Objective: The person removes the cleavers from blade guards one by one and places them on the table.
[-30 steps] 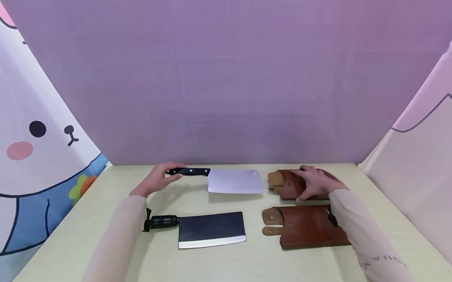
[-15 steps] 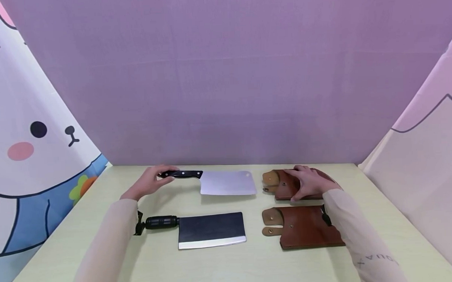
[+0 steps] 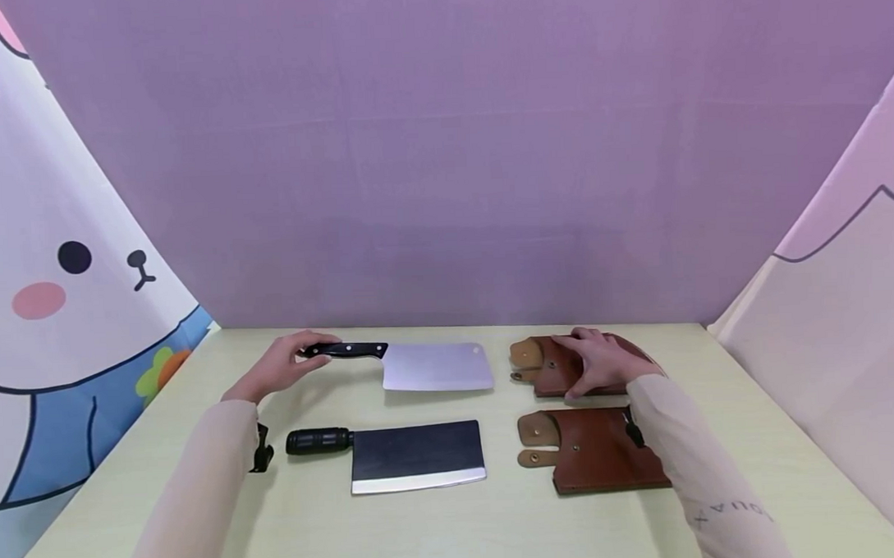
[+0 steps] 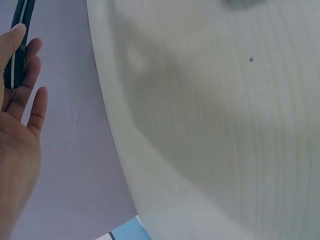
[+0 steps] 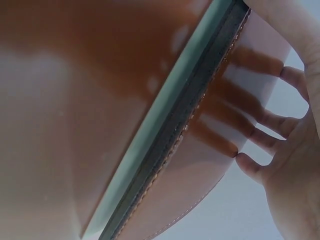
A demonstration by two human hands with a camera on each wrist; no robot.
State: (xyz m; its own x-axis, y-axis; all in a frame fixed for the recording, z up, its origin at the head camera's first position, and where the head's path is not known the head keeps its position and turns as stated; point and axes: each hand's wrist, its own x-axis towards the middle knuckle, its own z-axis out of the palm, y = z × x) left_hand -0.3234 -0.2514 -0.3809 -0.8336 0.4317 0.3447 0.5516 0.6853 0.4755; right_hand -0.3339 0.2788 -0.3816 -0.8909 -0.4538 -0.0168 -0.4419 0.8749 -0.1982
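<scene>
At the back left, my left hand point(image 3: 276, 369) pinches the butt of the black riveted handle of a silver cleaver point(image 3: 437, 367), thumb on one side and fingers on the other. Its blade points right, with a shadow below it. My right hand point(image 3: 601, 360) grips a brown leather knife sheath point(image 3: 548, 377) across its width at the back right. In the right wrist view the fingertips point(image 5: 245, 131) meet the sheath's far side, while the thumb is at the stitched near edge. The sheath's tan flap and snap strap face the cleaver.
Nearer me lies a dark-bladed cleaver point(image 3: 416, 457) with a black ribbed handle. To its right is a second brown sheath point(image 3: 601, 458), partly covered by my right sleeve. A purple cloth point(image 3: 443, 164) stands behind the pale table point(image 3: 397, 535), with printed cloths at the sides.
Both hands have moved left, taking the silver cleaver and the back sheath along. The dark cleaver and the front sheath have stayed in place.
</scene>
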